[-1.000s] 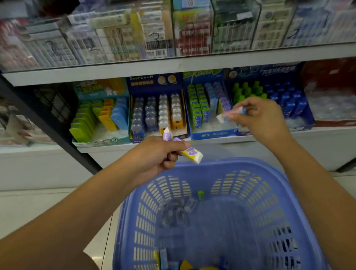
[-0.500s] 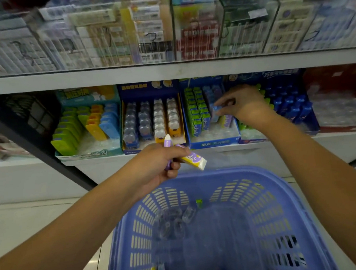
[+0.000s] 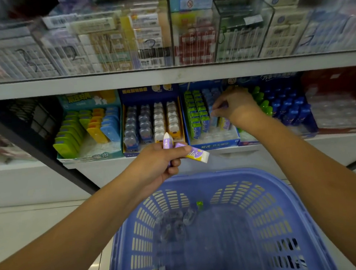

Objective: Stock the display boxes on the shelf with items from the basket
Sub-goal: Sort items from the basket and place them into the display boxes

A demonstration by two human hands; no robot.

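Over basket point(image 3: 290, 192), left hand point(image 3: 154, 165) gripping 2 erasers point(image 3: 193, 153) — right hand point(image 3: 237, 107) at display box point(image 3: 213, 145)

Two bare arms show, with no sleeves on either. The left arm point(image 3: 77, 217) and the right arm point(image 3: 314, 171) are bare all the way to the picture's edge. The left hand point(image 3: 158, 163) and right hand point(image 3: 237, 106) wear no gloves, rings or watch.
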